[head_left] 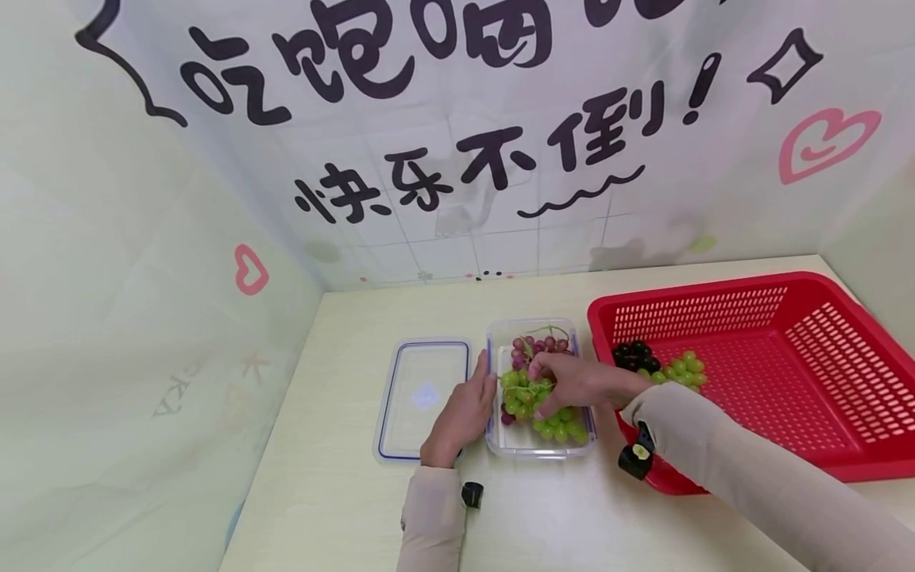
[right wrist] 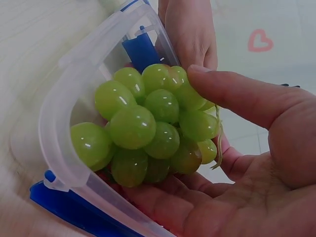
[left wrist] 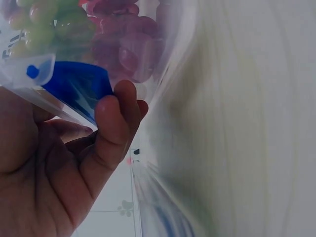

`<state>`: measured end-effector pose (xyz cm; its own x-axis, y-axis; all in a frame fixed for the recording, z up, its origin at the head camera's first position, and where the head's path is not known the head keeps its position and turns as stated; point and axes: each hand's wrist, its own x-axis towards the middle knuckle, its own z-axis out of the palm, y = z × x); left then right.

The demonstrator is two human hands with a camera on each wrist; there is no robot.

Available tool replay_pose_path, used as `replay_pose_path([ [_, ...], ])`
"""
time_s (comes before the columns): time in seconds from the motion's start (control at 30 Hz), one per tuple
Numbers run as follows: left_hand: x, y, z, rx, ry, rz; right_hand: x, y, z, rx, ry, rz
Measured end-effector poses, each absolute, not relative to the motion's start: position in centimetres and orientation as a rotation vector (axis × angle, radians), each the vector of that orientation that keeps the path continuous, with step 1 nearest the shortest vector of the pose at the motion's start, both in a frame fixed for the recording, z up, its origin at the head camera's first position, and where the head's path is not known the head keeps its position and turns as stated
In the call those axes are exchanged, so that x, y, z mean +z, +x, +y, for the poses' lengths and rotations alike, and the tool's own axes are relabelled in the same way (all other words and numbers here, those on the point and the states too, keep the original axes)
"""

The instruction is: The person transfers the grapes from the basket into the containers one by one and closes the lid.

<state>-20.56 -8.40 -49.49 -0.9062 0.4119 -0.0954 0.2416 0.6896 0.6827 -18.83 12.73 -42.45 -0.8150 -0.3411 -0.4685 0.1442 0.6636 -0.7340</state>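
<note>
A clear plastic container (head_left: 541, 455) with blue side clips stands on the table, with red grapes (head_left: 549, 345) at its far end and green grapes (head_left: 561, 430) nearer. My right hand (head_left: 572, 383) reaches into it. In the right wrist view, the thumb and fingers grip a bunch of green grapes (right wrist: 132, 127) from both sides, low inside the container wall. My left hand (head_left: 461, 413) lies along the container's left side. Close up in the left wrist view, its fingers (left wrist: 111, 121) rest against that wall by a blue clip (left wrist: 81, 86).
Left of the container lies a clear lid (head_left: 422, 397) with a blue seal. On the right stands a red basket (head_left: 722, 289), holding black grapes (head_left: 635, 355) and more green grapes (head_left: 682, 368). A printed wall sheet (head_left: 457, 230) closes off the back.
</note>
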Motion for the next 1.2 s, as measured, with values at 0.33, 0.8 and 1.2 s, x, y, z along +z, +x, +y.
replay_pose_path([
  [0.33, -49.4, -20.8, -8.3, 1.024, 0.531, 2.641, -42.3, -18.7, 12.7, -1.105, -0.135, 2.32],
  [0.8, -49.4, -20.7, -8.3, 1.01, 0.517, 2.651, -41.8, -18.5, 13.2, -1.209, -0.107, 2.329],
  [1.2, -49.5, -20.7, -8.3, 1.017, 0.509, 2.644, -40.2, -19.0, 14.9, -1.294, -0.118, 2.337],
])
